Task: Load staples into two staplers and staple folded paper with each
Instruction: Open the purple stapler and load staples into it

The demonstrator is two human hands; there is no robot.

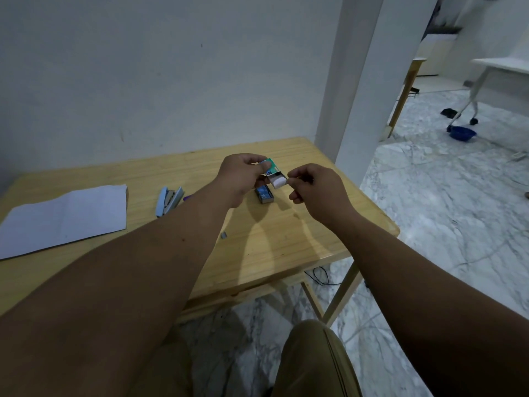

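above the tabletop [274, 247] the left hand [242, 179] gripped the green staple box [269, 165] while the right hand [315, 193] pinched its white tray [278, 182]; pulling level would best avoid spilling staples

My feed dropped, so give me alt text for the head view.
Over a wooden table, the left hand holds a green staple box while the right hand pinches its white inner tray. A blue staple box, an open stapler and folded paper lie on the table.
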